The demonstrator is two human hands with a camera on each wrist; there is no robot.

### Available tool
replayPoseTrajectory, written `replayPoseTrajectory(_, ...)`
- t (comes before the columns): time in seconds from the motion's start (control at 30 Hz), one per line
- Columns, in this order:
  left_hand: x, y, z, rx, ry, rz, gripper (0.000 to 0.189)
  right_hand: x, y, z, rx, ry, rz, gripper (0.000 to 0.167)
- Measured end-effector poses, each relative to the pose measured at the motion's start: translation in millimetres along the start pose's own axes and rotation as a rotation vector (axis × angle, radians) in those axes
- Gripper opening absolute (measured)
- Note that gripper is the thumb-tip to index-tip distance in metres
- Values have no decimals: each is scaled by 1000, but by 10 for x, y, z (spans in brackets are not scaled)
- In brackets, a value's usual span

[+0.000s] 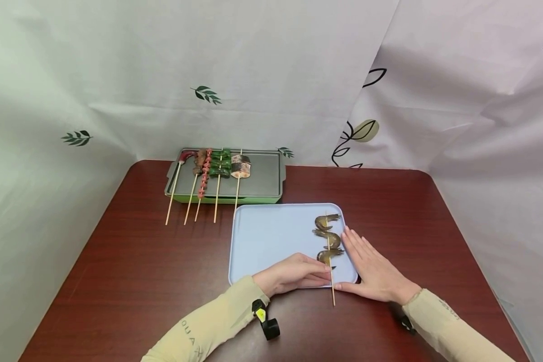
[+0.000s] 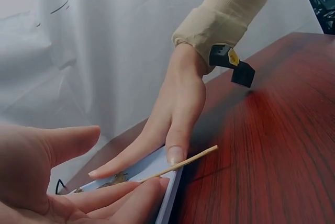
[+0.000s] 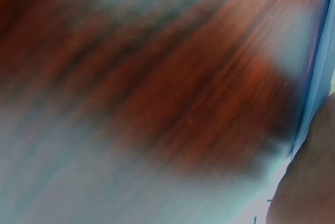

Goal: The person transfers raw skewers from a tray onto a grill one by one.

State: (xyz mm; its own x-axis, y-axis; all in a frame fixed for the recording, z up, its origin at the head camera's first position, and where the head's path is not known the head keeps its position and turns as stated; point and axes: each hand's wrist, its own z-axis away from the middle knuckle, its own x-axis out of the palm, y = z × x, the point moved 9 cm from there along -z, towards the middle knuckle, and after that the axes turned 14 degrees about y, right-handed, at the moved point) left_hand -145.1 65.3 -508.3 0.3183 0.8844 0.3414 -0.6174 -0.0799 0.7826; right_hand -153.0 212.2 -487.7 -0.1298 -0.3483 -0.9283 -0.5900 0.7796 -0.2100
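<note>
A skewer of shrimp (image 1: 329, 240) lies along the right side of a pale blue tray (image 1: 276, 236), its bare stick poking past the near rim. My left hand (image 1: 296, 274) is over the tray's near edge, its extended fingertips touching the stick. In the left wrist view, the thumb of the left hand (image 2: 68, 182) stands apart from the wooden stick (image 2: 196, 157), and the shrimp are mostly hidden. My right hand (image 1: 375, 266) rests flat with spread fingers against the tray's right rim. Only a blurred part of the right hand (image 3: 306, 182) shows in the right wrist view.
Behind the tray stands a grey grill pan (image 1: 264, 176) on a green base. Several skewers lie across it, including green peppers (image 1: 220, 163), red pieces (image 1: 204, 173) and a fish piece (image 1: 241, 166). A white curtain (image 1: 253, 60) surrounds the dark red table (image 1: 163, 271).
</note>
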Motion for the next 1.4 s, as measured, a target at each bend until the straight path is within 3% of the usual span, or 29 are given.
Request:
replayPoseTrajectory(0.23,-10,7,15,21,7,18,30,-3,-8,9,-10,15,0,117)
replayPoseTrajectory(0.37,-70,33,54,19,65,32,32,-5,-6,7,-12,21,5,117)
replayPoseTrajectory(0.53,-152,64,115,67,140,11,35,-4,1,6,-4,17,3,117)
replayPoseTrajectory(0.73,-224,47,138,96,182,-10,33,10,2,3,9,0,0,118)
replayPoseTrajectory(1.03,-318,20,170,89,193,-23,34,-3,-6,2,-1,10,5,117)
replayPoseTrajectory(1.4,-402,119,198,157,209,-26,32,-6,-5,14,-28,38,12,116)
